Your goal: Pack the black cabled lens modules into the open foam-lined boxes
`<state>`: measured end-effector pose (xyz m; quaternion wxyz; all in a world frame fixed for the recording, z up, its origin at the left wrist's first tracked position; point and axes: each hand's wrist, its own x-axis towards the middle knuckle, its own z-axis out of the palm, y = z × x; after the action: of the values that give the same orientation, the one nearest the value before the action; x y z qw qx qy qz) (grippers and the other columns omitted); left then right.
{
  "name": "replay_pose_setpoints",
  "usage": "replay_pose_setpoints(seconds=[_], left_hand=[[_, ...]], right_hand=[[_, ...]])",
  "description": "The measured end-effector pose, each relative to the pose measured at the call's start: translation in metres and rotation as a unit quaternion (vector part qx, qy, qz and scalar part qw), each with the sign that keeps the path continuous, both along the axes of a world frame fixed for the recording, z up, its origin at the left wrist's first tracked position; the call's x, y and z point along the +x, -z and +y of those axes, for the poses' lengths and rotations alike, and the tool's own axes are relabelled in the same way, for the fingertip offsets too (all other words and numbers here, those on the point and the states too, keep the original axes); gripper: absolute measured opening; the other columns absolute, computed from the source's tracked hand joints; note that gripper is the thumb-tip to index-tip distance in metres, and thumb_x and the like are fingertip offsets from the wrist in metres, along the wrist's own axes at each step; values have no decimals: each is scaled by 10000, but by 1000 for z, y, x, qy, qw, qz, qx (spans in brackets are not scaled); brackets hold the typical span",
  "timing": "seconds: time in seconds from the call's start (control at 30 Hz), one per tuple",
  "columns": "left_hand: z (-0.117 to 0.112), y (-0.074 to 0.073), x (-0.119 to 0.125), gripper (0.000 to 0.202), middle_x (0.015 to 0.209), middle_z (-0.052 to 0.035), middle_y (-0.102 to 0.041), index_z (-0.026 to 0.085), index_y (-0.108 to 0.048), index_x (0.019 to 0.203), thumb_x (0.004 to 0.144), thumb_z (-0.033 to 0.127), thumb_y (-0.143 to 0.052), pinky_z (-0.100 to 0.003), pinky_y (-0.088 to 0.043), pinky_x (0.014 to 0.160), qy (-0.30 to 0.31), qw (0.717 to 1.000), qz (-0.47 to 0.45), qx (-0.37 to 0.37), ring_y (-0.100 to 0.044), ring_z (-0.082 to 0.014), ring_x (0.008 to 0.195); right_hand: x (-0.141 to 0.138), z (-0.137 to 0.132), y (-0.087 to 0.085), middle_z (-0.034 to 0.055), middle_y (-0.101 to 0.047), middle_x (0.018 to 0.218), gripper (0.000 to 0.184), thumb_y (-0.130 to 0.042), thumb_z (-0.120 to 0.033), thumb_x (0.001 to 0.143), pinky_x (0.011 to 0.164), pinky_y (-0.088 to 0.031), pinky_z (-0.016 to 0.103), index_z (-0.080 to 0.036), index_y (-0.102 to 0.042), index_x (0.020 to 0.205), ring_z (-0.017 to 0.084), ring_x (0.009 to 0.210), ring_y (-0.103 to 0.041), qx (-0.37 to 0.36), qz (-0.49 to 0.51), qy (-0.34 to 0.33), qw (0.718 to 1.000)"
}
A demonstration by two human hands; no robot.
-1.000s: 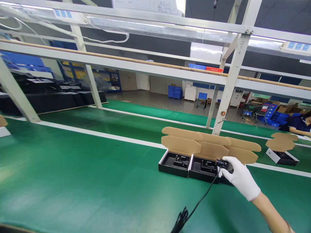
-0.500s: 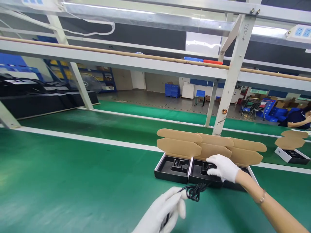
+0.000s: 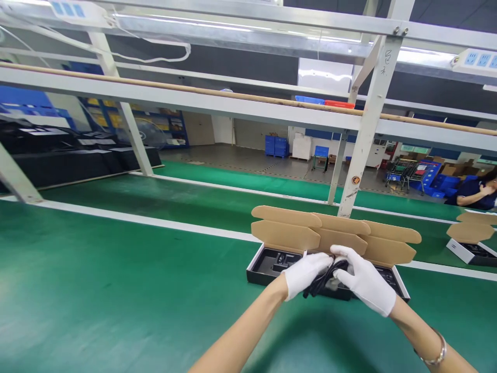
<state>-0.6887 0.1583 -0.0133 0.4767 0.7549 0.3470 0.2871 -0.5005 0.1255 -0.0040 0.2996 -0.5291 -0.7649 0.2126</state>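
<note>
The left hand (image 3: 305, 274) and the right hand (image 3: 367, 284), both in white fabric gloves, grasp a looped bundle of thin black cable (image 3: 319, 285) between them; some fingertips are hidden from me. I locate the bundle at the front of the middle open box, a shallow black tray-like carton (image 3: 339, 293), with its dark ends hanging toward the left. I cannot tell whether it touches the carton's insert.

A matching black carton with a white side wall (image 3: 257, 278) sits directly to the left and another (image 3: 404, 287) to the right, their brown cardboard lids (image 3: 285, 234) raised, all on the green-topped table (image 3: 135, 295).

Handling: I judge the bundle light and flexible, with springy loops liable to spread and smooth insulation that may slip against glove fabric. I recommend gripping around the gathered middle of the coil, compressing all loops together, and avoiding sharp bends at the ends.
</note>
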Motion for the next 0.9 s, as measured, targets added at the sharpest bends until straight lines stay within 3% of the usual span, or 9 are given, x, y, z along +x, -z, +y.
replay_pose_setpoints(seconds=[0.07,0.13,0.23,0.33,0.4,0.53,0.67,0.77,0.9], left_hand=[[8,3,10,456,558,23,-558,207,-539,805,918,509,-217,-319,-510,706,74,996,28,-36,-591,-177,615],[17,4,14,497,491,46,-489,203,-524,771,917,543,-194,-298,-499,663,113,991,58,-44,-528,-147,511],[38,9,12,501,636,29,-556,197,-582,826,889,604,-297,-255,-459,582,121,986,111,-12,-487,-115,508],[61,27,12,449,716,18,-585,230,-623,1040,853,585,-421,-253,-442,532,99,977,185,37,-524,-135,550],[70,44,15,376,794,-17,-625,230,-663,1024,848,505,-477,-301,-484,646,77,964,235,98,-584,-178,679],[64,78,19,377,1030,-99,-652,213,-697,1000,906,450,-419,-478,-426,925,37,920,298,251,-571,-285,985],[55,101,13,484,964,-133,-673,181,-650,1135,865,553,-500,-564,-354,992,17,873,334,355,-556,-341,1018],[58,109,12,447,904,-104,-685,202,-664,1103,844,547,-549,-551,-370,992,16,854,345,390,-589,-311,944],[58,106,13,367,1005,-61,-679,251,-669,1046,818,531,-605,-524,-358,1042,-1,845,331,419,-562,-296,1058]], right_hand=[[6,5,2,58,-635,1174,504,-493,-245,848,922,-474,362,-233,-474,1351,191,995,-613,20,-48,3,999],[13,12,4,64,-649,1069,357,-472,-264,879,901,-470,354,-219,-604,1207,202,977,-610,33,-130,6,991],[24,26,11,68,-646,950,277,-463,-329,906,805,-480,336,-208,-706,964,213,888,-619,33,-268,20,963],[26,46,28,89,-660,1009,351,-493,-455,890,771,-482,330,-217,-727,1000,240,919,-631,-2,-384,31,923],[23,60,42,108,-681,1026,381,-556,-494,844,769,-485,327,-206,-742,1010,256,927,-642,-37,-429,23,902],[18,77,57,144,-718,946,327,-642,-447,794,815,-475,367,-166,-782,886,310,951,-644,-58,-456,-19,888],[21,73,56,130,-713,962,427,-513,-522,875,792,-482,380,-186,-764,954,295,916,-648,-44,-439,-18,897],[19,63,65,99,-688,1023,471,-445,-570,900,809,-482,382,-221,-693,1097,271,947,-626,13,-386,-12,922],[14,54,95,100,-680,1031,394,-614,-487,821,841,-482,393,-195,-668,1080,265,964,-616,7,-359,-51,932]])
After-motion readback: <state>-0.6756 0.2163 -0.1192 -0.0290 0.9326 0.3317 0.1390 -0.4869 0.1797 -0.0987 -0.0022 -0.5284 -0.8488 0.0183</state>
